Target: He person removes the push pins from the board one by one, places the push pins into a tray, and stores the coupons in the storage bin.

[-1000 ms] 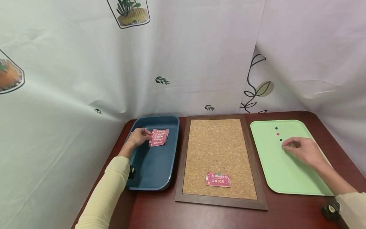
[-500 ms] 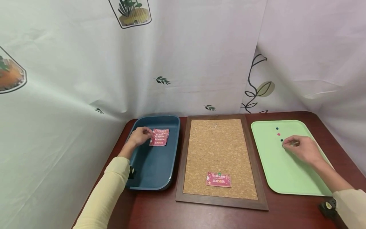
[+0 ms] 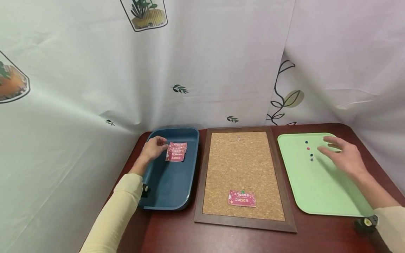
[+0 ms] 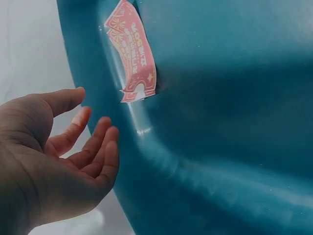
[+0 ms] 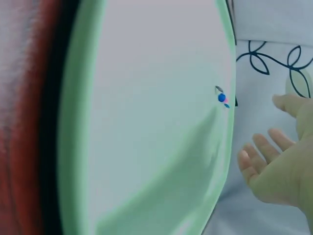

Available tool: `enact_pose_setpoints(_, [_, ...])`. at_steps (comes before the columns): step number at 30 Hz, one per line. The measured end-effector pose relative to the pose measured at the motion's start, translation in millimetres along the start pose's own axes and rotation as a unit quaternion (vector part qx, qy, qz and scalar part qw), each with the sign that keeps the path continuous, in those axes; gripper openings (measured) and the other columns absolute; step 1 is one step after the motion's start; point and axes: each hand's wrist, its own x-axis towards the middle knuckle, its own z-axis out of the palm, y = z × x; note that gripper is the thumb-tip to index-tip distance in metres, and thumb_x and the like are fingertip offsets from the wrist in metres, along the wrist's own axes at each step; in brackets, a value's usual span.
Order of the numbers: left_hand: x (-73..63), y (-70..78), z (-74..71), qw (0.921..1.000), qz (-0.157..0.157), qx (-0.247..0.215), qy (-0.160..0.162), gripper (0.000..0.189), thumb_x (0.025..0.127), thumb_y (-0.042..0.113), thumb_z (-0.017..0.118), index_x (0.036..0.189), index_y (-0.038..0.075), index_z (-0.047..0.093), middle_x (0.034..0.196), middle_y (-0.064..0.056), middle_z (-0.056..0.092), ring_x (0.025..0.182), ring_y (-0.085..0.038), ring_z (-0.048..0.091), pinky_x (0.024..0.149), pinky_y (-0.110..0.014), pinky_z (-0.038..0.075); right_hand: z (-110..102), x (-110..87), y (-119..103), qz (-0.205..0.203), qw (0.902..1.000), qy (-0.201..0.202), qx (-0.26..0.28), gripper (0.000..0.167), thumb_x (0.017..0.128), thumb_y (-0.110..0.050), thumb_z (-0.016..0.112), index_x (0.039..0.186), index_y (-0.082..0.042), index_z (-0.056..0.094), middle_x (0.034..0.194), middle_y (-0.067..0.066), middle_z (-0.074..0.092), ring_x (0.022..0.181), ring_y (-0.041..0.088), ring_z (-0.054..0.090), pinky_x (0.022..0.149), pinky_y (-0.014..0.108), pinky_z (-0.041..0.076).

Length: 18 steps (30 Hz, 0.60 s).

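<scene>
Pink coupons (image 3: 175,156) lie in an overlapping stack in the blue tray (image 3: 167,186). My left hand (image 3: 153,147) hovers at the stack's left side; in the left wrist view its loosely bent fingers (image 4: 100,152) are apart from the coupons and hold nothing. On the green tray (image 3: 322,196) several small pushpins (image 3: 311,155) form a short row, dark, pink and purplish. Just right of them, my right hand (image 3: 346,156) is raised above the tray, thumb and fingers spread. Nothing is in it in the right wrist view either, where the pins (image 5: 221,97) look bunched together.
Between the trays lies a framed cork board (image 3: 240,165). One coupon (image 3: 242,199) is on its lower part, with a green pushpin (image 3: 242,192) at the top edge. A clear small item (image 3: 238,138) sits near the board's top. Behind the table hangs a patterned cloth (image 3: 215,70).
My right hand has let go of a purplish pushpin at the row's near end, spread its fingers and drawn up to the right. My left fingers have lifted slightly off the coupons.
</scene>
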Motion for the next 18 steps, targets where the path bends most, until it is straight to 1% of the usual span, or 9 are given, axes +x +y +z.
enact_pose_setpoints(2, [-1.4,1.4,-1.5,1.0000,-0.002,-0.004,0.003,0.043,0.108,0.024,0.065,0.144,0.003,0.056,0.146,-0.026,0.056,0.135,-0.043,0.052,0.109,-0.059,0.046,-2.7,1.9,-2.1,0.007,0.9998,-0.013,0.013,0.072,0.105,-0.042,0.068,0.158,0.000,0.044,0.151,0.037,0.049,0.126,0.045,0.062,0.067,0.010,0.040])
enact_pose_setpoints(4, [-2.8,3.8,-3.0,1.0000,-0.001,-0.004,0.006,0.050,0.108,0.026,0.065,0.151,0.004,0.052,0.152,-0.027,0.051,0.140,-0.045,0.049,0.111,-0.062,0.043,-4.8,3.3,-4.6,0.009,0.9994,-0.024,0.024,0.079,0.105,-0.043,0.067,0.164,-0.001,0.034,0.157,0.037,0.041,0.130,0.066,0.047,0.070,0.009,0.038])
enact_pose_setpoints(6, [-4.0,6.5,-4.6,1.0000,0.003,0.003,0.009,0.057,0.107,0.028,0.064,0.156,0.004,0.046,0.157,-0.028,0.045,0.143,-0.047,0.045,0.113,-0.064,0.040,-6.2,4.1,-7.0,0.011,0.9990,-0.031,0.030,0.084,0.105,-0.045,0.066,0.167,-0.005,0.026,0.163,0.035,0.034,0.134,0.068,0.041,0.075,0.009,0.038])
enact_pose_setpoints(8, [-4.7,9.7,-6.2,0.9999,0.005,0.010,0.010,0.065,0.107,0.030,0.065,0.161,0.005,0.039,0.163,-0.028,0.039,0.146,-0.048,0.040,0.115,-0.066,0.037,-6.9,4.2,-9.9,0.013,0.9986,-0.036,0.037,0.087,0.106,-0.046,0.065,0.170,-0.010,0.019,0.168,0.031,0.026,0.139,0.067,0.036,0.093,0.014,0.042])
enact_pose_setpoints(10, [-5.1,13.4,-7.4,0.9998,0.009,0.015,0.011,0.072,0.106,0.033,0.065,0.165,0.006,0.033,0.166,-0.028,0.033,0.150,-0.049,0.035,0.116,-0.067,0.033,-7.0,4.0,-13.1,0.013,0.9981,-0.041,0.045,0.089,0.106,-0.046,0.064,0.171,-0.014,0.013,0.171,0.027,0.019,0.144,0.065,0.030,0.114,0.033,0.041])
enact_pose_setpoints(11, [-5.2,15.4,-7.7,0.9997,0.013,0.017,0.011,0.075,0.106,0.033,0.066,0.166,0.006,0.030,0.167,-0.028,0.031,0.151,-0.049,0.033,0.117,-0.067,0.032,-6.9,4.0,-14.8,0.014,0.9977,-0.043,0.051,0.090,0.106,-0.046,0.063,0.172,-0.016,0.011,0.172,0.025,0.016,0.145,0.065,0.027,0.119,0.047,0.038])
enact_pose_setpoints(13, [-6.0,20.1,-8.3,0.9996,0.018,0.017,0.010,0.079,0.106,0.035,0.066,0.168,0.007,0.025,0.169,-0.027,0.028,0.153,-0.049,0.030,0.118,-0.067,0.031,-6.9,4.0,-18.2,0.012,0.9970,-0.049,0.059,0.092,0.106,-0.046,0.064,0.172,-0.019,0.006,0.174,0.021,0.011,0.148,0.065,0.023,0.115,0.071,0.028])
enact_pose_setpoints(14, [-6.6,22.8,-8.3,0.9996,0.022,0.015,0.009,0.082,0.106,0.036,0.066,0.169,0.008,0.022,0.170,-0.027,0.027,0.153,-0.049,0.030,0.118,-0.067,0.031,-6.9,4.1,-20.0,0.010,0.9967,-0.051,0.063,0.094,0.105,-0.045,0.065,0.172,-0.021,0.004,0.175,0.020,0.009,0.148,0.065,0.021,0.111,0.077,0.024])
enact_pose_setpoints(18, [-10.6,34.5,-7.5,0.9993,0.038,-0.001,-0.005,0.089,0.106,0.039,0.066,0.171,0.012,0.012,0.173,-0.024,0.021,0.154,-0.049,0.028,0.118,-0.068,0.031,-6.7,4.1,-26.9,0.000,0.9958,-0.061,0.068,0.100,0.103,-0.043,0.069,0.171,-0.026,-0.002,0.176,0.016,0.003,0.152,0.063,0.014,0.111,0.080,0.020])
